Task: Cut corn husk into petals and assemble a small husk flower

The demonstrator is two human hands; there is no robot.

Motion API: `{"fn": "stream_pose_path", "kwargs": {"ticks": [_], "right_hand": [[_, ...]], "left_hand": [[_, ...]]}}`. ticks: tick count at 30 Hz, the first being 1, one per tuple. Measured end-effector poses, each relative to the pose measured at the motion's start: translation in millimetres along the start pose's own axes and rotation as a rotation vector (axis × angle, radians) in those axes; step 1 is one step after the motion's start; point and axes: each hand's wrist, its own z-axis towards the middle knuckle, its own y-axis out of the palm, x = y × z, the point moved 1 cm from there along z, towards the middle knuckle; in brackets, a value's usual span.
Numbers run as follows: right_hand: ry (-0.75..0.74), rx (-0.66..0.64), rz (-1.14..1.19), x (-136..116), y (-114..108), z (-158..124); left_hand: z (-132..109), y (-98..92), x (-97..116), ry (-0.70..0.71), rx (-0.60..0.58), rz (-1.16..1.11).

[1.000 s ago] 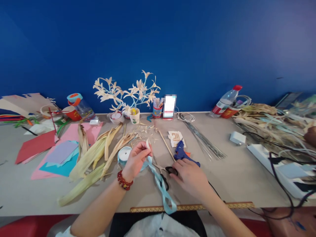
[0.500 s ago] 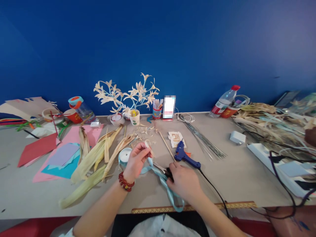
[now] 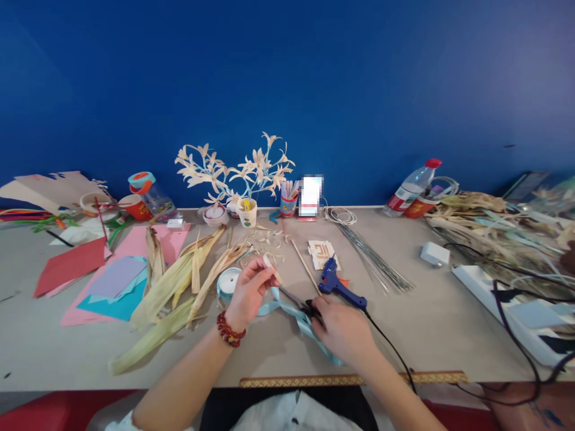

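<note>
Between the fingertips of my left hand [image 3: 254, 287] is a small pale strip [image 3: 271, 264] that looks like corn husk. My right hand [image 3: 344, 329] grips the black handles of a pair of scissors [image 3: 294, 298], whose blades point left toward the strip. Light blue ribbon [image 3: 303, 326] trails on the table beneath both hands. Left of my left hand lies the ribbon spool [image 3: 228, 280]. A blue glue gun [image 3: 336, 284] rests just beyond my right hand, its black cord running toward the table's front edge.
Corn husks [image 3: 173, 293] and coloured paper [image 3: 117, 278] lie to the left. Husk flowers stand in a white cup [image 3: 247, 214] at the back. Metal wires [image 3: 375, 257] and a power strip [image 3: 485, 299] are on the right, near a bottle [image 3: 411, 188]. A patterned ruler [image 3: 305, 381] follows the front edge.
My right hand has shifted slightly right with the scissors, and the blades show more plainly. The hanging ribbon loop near the front edge has drawn up. My left hand keeps its pinch.
</note>
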Motion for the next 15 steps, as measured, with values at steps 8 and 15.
{"fn": "stream_pose_path", "kwargs": {"ticks": [8, 15], "right_hand": [[0.145, 0.109, 0.133, 9, 3, -2], [0.233, 0.300, 0.383, 31, 18, -16]], "left_hand": [[-6, 5.7, -19, -0.163, -0.027, 0.147], [-3, -1.1, -25, -0.122, 0.087, 0.057]]}}
